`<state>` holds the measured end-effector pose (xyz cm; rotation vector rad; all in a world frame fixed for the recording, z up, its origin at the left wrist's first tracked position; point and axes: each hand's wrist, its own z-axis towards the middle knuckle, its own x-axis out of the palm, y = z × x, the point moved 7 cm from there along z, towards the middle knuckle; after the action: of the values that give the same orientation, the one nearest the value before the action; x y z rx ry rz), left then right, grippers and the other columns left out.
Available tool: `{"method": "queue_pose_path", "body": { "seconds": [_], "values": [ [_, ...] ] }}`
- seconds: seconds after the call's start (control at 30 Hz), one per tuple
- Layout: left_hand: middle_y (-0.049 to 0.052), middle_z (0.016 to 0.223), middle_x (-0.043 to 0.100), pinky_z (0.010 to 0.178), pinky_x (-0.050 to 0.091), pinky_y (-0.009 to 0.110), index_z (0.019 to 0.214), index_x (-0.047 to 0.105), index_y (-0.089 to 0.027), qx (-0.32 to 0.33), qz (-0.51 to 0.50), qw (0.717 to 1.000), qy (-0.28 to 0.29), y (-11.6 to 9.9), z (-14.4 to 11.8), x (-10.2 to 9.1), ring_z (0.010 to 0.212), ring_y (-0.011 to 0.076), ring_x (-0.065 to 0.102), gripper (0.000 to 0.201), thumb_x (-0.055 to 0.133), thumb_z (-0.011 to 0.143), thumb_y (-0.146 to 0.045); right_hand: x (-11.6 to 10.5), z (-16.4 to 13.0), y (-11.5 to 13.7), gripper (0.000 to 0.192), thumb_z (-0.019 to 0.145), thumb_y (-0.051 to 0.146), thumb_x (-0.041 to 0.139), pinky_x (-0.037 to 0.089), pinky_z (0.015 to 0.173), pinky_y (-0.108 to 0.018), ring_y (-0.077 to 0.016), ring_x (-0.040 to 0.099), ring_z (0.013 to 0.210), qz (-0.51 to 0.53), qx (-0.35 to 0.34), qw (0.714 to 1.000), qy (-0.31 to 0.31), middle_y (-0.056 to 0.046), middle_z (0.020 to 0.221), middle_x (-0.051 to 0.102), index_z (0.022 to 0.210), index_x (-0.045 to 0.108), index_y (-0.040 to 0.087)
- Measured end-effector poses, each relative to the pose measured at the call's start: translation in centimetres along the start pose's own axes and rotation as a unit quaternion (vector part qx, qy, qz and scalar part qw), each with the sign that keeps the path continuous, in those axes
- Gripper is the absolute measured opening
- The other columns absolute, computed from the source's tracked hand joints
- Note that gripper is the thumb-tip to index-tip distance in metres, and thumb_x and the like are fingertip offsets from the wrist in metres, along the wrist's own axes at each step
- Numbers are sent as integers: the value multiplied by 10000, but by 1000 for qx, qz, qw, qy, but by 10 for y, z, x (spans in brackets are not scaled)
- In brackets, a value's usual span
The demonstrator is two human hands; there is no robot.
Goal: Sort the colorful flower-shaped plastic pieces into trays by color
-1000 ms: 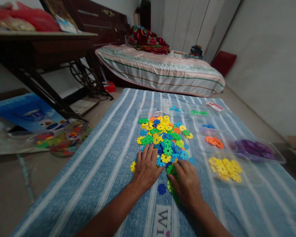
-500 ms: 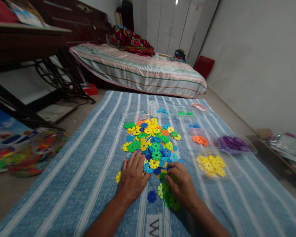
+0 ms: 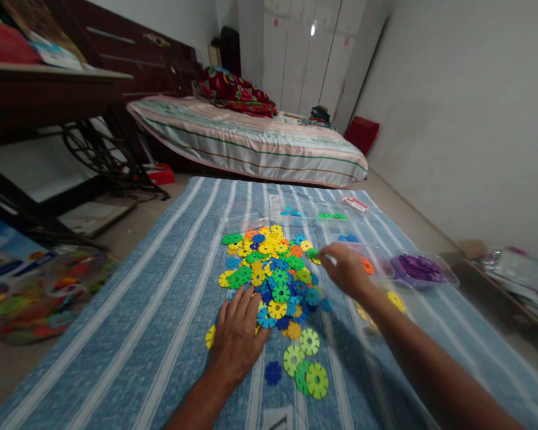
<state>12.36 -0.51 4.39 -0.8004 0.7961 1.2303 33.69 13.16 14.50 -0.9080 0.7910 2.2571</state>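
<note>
A heap of coloured plastic notched discs (image 3: 277, 309) in yellow, green, blue and orange lies on the striped cloth. My left hand (image 3: 237, 334) rests flat against the heap's near left side, fingers stretched out over some discs. At the heap's right edge, my right hand (image 3: 346, 272) pinches a green disc (image 3: 312, 254) between thumb and fingertips; a yellow disc lies partly beneath it. Several light green discs (image 3: 316, 380) and one dark blue disc (image 3: 273, 373) lie loose in front of the heap. My right forearm hides part of the container of yellow discs (image 3: 396, 301).
Clear containers stand to the right and behind: purple discs (image 3: 419, 268), orange discs (image 3: 367, 266), blue discs (image 3: 348, 238), green discs (image 3: 332, 216) and light blue discs (image 3: 292, 212). Beyond are a bed (image 3: 251, 146) and a sewing-machine table (image 3: 49, 73). A bag of coloured pieces (image 3: 49, 298) sits at left.
My right hand has moved forward from the near light green discs to the green disc at the heap's right edge. My left hand stays by the heap. The view has tilted slightly upward.
</note>
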Motion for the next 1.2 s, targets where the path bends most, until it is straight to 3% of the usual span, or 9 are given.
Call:
{"method": "queue_pose_path", "body": {
  "seconds": [0.13,0.23,0.37,0.5,0.63,0.73,0.8,0.9,1.2],
  "values": [
    [158,1379,629,1071,438,518,1311,570,-159,10,4,1000,-8,-1,-1,-1,1334,336,522,489,557,835,-272,-43,69,-53,188,895,325,622,514,755,-365,-262,685,857,-121,92,979,-135,-122,928,753,948,732,181],
    [166,1378,628,1068,437,519,1304,578,-152,10,0,1000,-6,-2,0,-1,1335,340,520,483,564,837,-274,-51,67,-60,268,910,397,576,512,733,-345,-246,693,801,-101,107,977,-152,-106,864,759,911,737,183],
    [165,1383,623,1076,430,507,1305,579,-156,2,-10,1000,11,-4,2,-3,1351,336,505,479,571,841,-275,-34,9,-32,309,925,413,529,504,670,-294,-201,686,699,5,85,994,-65,-72,781,754,793,719,208],
    [161,1383,623,1083,423,514,1294,583,-159,-3,-26,999,28,-6,5,-4,1359,340,497,457,567,860,-302,-19,-56,13,242,948,336,545,482,644,-264,-173,675,668,81,54,994,59,-41,753,739,818,712,219],
    [169,1389,617,1087,416,526,1298,580,-155,-6,-29,999,35,-7,5,-4,1365,350,489,470,579,857,-319,-9,-108,54,181,961,234,538,444,623,-254,-166,662,678,91,12,977,192,-32,749,707,873,692,199],
    [176,1389,615,1085,417,528,1297,580,-149,-3,-32,999,36,-7,5,-4,1368,353,486,478,585,852,-322,-1,-136,77,92,929,214,603,438,641,-270,-178,644,714,63,-5,964,259,-37,787,688,894,684,187],
    [184,1389,614,1085,418,532,1297,580,-140,-1,-37,999,39,-7,5,-4,1370,357,483,483,587,849,-319,5,-148,88,76,881,256,697,444,670,-297,-205,638,764,29,-9,959,283,-48,844,689,913,689,188],
    [186,1392,612,1090,412,533,1294,584,-137,-5,-41,998,40,-7,5,-4,1374,358,481,484,594,843,-308,16,-156,98,270,791,319,818,458,723,-336,-253,637,867,-18,-7,951,308,-68,947,700,1000,707,190],
    [187,1379,619,1092,408,521,1293,589,-132,-10,-42,998,36,-7,5,-3,1373,354,482,487,606,834,-296,32,-142,99,270,831,269,786,474,814,-352,-277,624,1011,-73,67,897,431,-102,1055,698,1076,714,179]
  ]
}}
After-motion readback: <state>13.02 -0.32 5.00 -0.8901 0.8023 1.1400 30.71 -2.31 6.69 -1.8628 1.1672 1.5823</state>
